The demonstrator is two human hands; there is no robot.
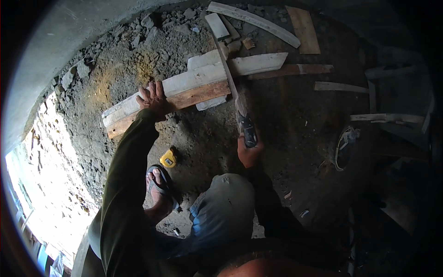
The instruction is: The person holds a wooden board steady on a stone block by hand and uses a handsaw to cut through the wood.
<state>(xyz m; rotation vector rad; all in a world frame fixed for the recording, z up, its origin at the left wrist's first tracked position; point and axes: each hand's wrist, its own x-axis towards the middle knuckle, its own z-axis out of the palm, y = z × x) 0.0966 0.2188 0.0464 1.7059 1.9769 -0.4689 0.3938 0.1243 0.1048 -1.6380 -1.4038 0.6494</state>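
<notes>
My left hand point(151, 100) grips a long whitish plank point(184, 81), fingers spread over its top, with a brown board point(196, 96) along its near side. They lie across short pale pieces point(209, 105) on the dirt. My right hand point(249, 152) is closed on the dark handle of a handsaw point(229, 81), whose long blade crosses the plank at its right end, pointing away from me. A yellow tape measure point(168, 158) lies below the plank, beside my sandalled foot point(159, 189).
A concrete wall point(50, 41) curves behind rubble point(83, 68). Loose offcuts point(306, 30) and strips point(340, 87) lie at the back and right. A coil point(342, 147) sits on the dark right side. Bright ground shows at the lower left.
</notes>
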